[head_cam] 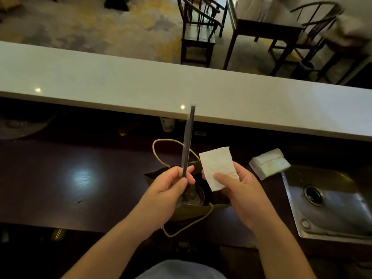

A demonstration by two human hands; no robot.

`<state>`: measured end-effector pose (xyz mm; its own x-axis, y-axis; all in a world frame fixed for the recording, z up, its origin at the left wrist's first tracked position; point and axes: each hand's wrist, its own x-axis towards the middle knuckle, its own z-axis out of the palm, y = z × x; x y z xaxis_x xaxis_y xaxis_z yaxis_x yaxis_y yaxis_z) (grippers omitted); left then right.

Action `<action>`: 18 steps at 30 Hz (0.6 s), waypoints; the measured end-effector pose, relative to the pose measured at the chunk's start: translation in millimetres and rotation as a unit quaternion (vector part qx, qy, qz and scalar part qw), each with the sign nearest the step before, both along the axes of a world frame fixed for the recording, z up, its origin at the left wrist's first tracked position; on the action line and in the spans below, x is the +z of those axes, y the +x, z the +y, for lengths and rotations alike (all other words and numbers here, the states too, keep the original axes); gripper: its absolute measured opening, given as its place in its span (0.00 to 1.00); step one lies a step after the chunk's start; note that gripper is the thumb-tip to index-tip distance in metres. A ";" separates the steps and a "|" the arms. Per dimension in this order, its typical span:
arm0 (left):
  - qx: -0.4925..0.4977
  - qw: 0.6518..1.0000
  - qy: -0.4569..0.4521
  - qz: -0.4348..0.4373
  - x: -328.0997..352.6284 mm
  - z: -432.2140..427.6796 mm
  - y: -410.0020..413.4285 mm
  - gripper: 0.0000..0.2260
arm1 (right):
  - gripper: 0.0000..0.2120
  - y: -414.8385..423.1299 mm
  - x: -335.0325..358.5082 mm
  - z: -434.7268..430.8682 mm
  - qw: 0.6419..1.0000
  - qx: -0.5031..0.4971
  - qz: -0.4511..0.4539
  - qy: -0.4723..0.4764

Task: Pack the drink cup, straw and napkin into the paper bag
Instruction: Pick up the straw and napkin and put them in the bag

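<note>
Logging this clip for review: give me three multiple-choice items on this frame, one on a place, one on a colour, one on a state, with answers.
1. Where is the drink cup?
A. inside the paper bag
B. in the sink
C. on the white ledge

2. What colour is the napkin?
A. brown
B. white
C. blue

3. What does the left hand hold?
A. nothing
B. a bag handle
C. the straw

Answers: 1 A, the cup's top shows in the bag's open mouth. 2 B, it is white in the right hand. 3 C, fingers pinch the straw's lower end.

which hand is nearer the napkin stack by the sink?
Right. The right hand, holding a napkin, sits just left of the napkin stack. The left hand, holding the straw, is farther left, over the paper bag.
</note>
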<state>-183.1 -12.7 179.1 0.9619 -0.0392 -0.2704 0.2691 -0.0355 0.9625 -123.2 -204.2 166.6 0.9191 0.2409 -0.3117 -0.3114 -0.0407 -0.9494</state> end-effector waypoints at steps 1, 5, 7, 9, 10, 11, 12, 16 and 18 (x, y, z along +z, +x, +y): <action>0.001 1.000 -0.009 0.006 -0.2 -2.9 2.1 0.13 | 0.13 0.0 0.7 0.8 1.000 0.004 0.002 -0.002; -0.004 1.000 0.014 0.022 1.6 -12.4 7.8 0.11 | 0.12 0.2 1.3 3.8 0.998 0.040 0.008 -0.049; 0.008 0.997 0.044 0.058 -3.1 -10.5 11.8 0.11 | 0.10 0.6 0.9 4.7 0.996 0.048 0.015 -0.077; 0.001 0.992 0.081 0.098 -5.8 -3.7 16.6 0.11 | 0.09 0.5 0.5 4.7 0.991 0.064 0.024 -0.114; 0.000 0.989 0.098 0.108 -6.9 0.5 19.0 0.11 | 0.09 0.3 0.5 4.5 0.987 0.079 0.029 -0.136; 0.008 0.987 0.111 0.114 -8.7 5.2 22.0 0.11 | 0.08 0.2 0.2 3.9 0.982 0.095 0.033 -0.158; 0.020 0.985 0.122 0.118 -10.1 10.2 24.6 0.11 | 0.08 0.1 -0.4 3.0 0.977 0.110 0.035 -0.182; 0.040 0.984 0.160 0.072 -12.3 28.9 33.9 0.11 | 0.08 0.5 1.3 1.4 0.961 0.133 0.032 -0.240; 0.027 0.986 0.161 0.044 -11.4 34.6 36.8 0.11 | 0.09 1.3 3.1 2.4 0.959 0.141 0.036 -0.244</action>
<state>-146.3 21.9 167.7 0.9326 0.1139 -0.3425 0.3608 -0.3187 0.8765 -121.9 -201.8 169.7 0.8111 0.2858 -0.5103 -0.2869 -0.5657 -0.7730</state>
